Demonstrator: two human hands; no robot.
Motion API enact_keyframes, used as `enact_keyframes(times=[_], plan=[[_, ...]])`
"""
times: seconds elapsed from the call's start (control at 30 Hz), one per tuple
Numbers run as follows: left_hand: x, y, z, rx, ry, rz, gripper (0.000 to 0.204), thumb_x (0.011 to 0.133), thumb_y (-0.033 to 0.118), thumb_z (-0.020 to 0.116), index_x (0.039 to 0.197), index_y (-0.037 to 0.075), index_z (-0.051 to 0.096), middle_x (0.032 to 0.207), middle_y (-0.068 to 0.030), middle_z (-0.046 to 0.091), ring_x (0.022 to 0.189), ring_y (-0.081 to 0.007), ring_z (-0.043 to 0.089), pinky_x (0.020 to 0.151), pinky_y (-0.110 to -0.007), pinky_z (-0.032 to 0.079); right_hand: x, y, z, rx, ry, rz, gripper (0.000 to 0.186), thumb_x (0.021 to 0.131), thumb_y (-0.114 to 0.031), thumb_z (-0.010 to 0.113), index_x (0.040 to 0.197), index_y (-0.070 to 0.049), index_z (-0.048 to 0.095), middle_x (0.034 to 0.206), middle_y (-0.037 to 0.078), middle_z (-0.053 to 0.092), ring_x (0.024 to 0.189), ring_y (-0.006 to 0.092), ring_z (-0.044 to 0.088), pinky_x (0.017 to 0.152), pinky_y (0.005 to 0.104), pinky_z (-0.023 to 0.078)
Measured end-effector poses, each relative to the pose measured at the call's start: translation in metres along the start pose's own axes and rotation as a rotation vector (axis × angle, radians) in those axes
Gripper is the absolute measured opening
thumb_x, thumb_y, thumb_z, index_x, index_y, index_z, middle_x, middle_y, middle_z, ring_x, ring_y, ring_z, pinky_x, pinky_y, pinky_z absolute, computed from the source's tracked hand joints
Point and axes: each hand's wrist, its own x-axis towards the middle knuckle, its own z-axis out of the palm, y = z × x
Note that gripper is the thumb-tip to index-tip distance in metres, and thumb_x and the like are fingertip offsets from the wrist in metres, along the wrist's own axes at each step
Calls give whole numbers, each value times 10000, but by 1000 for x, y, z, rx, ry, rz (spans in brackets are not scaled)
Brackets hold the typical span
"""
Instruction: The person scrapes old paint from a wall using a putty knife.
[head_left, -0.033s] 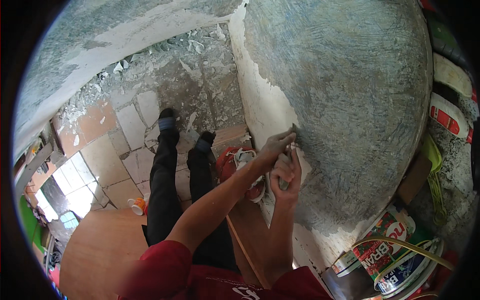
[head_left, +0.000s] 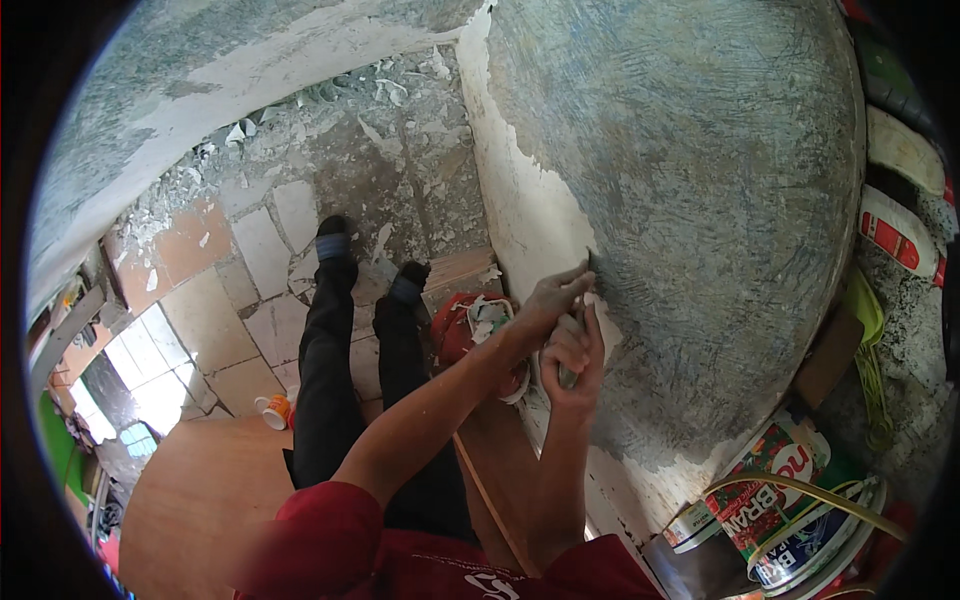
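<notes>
My right hand (head_left: 574, 352) is closed around a scraper, whose greyish handle end (head_left: 568, 378) shows below the fingers. Against the wall (head_left: 690, 200) on my right, the tool's dark tip meets the border between white paint (head_left: 545, 215) and bare blue-grey plaster. Just above, my left hand (head_left: 553, 300) reaches over, its fingers together and pressed at the blade end. Most of the blade is hidden by my fingers. Dust greys the left hand.
Paint flakes litter the tiled floor (head_left: 260, 250) by the far wall. A red sack-like bundle (head_left: 455, 325) lies beside my legs, near a wooden board (head_left: 200, 490) and an orange-white cup (head_left: 275, 411). Paint buckets (head_left: 770, 490), a green tool (head_left: 866, 310) and white bottles (head_left: 895, 232) stand at right.
Both hands have shifted very slightly down along the wall, towards me. The grip on the scraper looks the same.
</notes>
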Motion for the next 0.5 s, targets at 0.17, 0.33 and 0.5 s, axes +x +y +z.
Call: enact_keyframes(times=[0.17,0.33,0.5], plan=[[-9,-6,14,32,-47,55,599,919,313,549,1374,-11,335,691,46,450,592,-40,415,540,-189,371,-19,-11,2,-20,-63,7,311,988,-224,368,998,50,513,574,10,383,380,69,363,325,195,358],[-3,10,6,-23,-63,-2,599,917,312,553,1375,-4,336,678,43,449,607,-39,432,518,-196,373,2,-10,-3,-45,-93,7,345,996,-249,337,1034,49,504,574,14,383,378,65,373,315,181,351],[-13,-1,17,37,-29,40,591,911,318,560,1367,0,357,678,40,452,587,-46,431,512,-199,376,-21,-4,1,-31,-73,-4,352,996,-251,333,1019,51,513,574,13,384,369,63,367,300,175,345]])
